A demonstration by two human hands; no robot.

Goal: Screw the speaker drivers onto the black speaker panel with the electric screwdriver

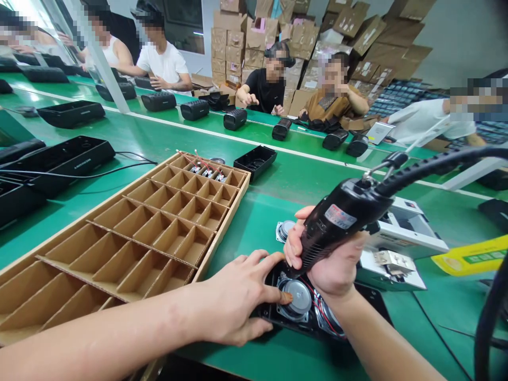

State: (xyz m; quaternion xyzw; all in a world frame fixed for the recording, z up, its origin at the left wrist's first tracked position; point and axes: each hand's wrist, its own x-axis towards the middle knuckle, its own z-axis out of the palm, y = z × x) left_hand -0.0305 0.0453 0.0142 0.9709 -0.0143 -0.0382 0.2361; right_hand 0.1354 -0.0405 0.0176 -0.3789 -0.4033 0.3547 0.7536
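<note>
R hand (333, 264) fingers wrapped tight round the driver (331, 219); tip hidden, can't tell if it's on a screw. L hand (238, 296) fingers spread, not gripping, one pressing your L spkr (300, 300). Housing (288, 325) at 5 o'clock. My read: L spkr and R spkr (328, 319) are in, fastening unconfirmed. Left over: loose spkr (283, 231) at 11 from housing, plus 3 wired spkrs (207, 172) at far end of tray (226, 222), approx 10.

Casing (297, 329), tray (223, 228) on green table (254, 222)
</note>
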